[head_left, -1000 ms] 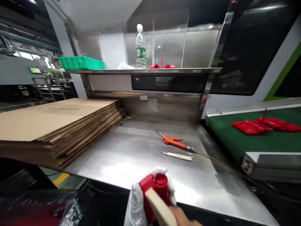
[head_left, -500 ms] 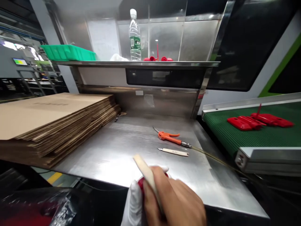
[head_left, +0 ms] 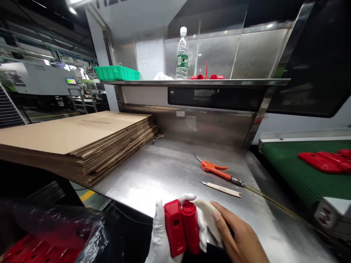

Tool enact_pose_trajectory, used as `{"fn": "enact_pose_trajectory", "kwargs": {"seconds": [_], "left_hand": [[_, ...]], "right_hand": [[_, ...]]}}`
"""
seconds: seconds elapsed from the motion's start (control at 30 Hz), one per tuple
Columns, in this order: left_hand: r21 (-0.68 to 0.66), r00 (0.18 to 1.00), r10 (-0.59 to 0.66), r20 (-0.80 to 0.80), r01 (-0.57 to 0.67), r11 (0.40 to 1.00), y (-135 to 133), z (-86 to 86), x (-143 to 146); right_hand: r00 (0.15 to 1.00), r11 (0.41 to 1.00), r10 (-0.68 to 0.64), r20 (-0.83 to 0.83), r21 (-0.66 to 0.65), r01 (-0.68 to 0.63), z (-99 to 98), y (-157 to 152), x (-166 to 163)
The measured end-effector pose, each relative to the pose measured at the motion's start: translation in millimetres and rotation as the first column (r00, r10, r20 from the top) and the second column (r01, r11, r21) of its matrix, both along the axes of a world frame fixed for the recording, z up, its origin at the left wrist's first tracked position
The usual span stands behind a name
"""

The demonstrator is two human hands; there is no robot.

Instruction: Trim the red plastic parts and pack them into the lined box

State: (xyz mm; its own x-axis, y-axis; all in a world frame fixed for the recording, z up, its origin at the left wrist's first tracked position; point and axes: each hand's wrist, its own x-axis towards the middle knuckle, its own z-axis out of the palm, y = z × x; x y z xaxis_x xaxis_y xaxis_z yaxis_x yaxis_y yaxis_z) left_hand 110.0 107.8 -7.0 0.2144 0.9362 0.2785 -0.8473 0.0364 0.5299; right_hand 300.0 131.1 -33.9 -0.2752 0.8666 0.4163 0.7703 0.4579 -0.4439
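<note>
My left hand (head_left: 160, 237), in a white glove, grips a red plastic part (head_left: 181, 228) upright at the near edge of the steel table (head_left: 164, 171). My right hand (head_left: 238, 237), bare, holds a pale flat wooden-handled tool (head_left: 210, 219) against the right side of the red part. An orange air blow gun (head_left: 216, 170) and a small pale-handled knife (head_left: 222, 189) lie on the table beyond my hands.
A thick stack of flat cardboard (head_left: 79, 138) covers the table's left. A green conveyor belt (head_left: 298, 168) at right carries red parts (head_left: 323, 160). The shelf (head_left: 192, 82) above holds a green tray (head_left: 116, 72), a water bottle (head_left: 181, 54) and small red pieces. A plastic-lined bin (head_left: 49, 233) sits lower left.
The view has swung to the left. My right hand has slid off the top of the red part to its right side, exposing the part, with the pale tool lowered beside it.
</note>
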Motion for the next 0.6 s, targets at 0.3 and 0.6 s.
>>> {"fn": "enact_pose_trajectory", "kwargs": {"seconds": [0.3,0.6], "left_hand": [[-0.352,0.999,-0.029,0.046,0.043,0.935,9.0,-0.7,-10.5],[-0.511,0.997,0.072,0.008,-0.057,0.858,11.2,0.9,-17.9]], "right_hand": [[0.970,0.988,-0.134,0.201,0.097,0.117,25.0,94.4,42.1],[0.894,0.991,-0.091,0.439,0.126,0.039,19.9,185.6,44.5]]}}
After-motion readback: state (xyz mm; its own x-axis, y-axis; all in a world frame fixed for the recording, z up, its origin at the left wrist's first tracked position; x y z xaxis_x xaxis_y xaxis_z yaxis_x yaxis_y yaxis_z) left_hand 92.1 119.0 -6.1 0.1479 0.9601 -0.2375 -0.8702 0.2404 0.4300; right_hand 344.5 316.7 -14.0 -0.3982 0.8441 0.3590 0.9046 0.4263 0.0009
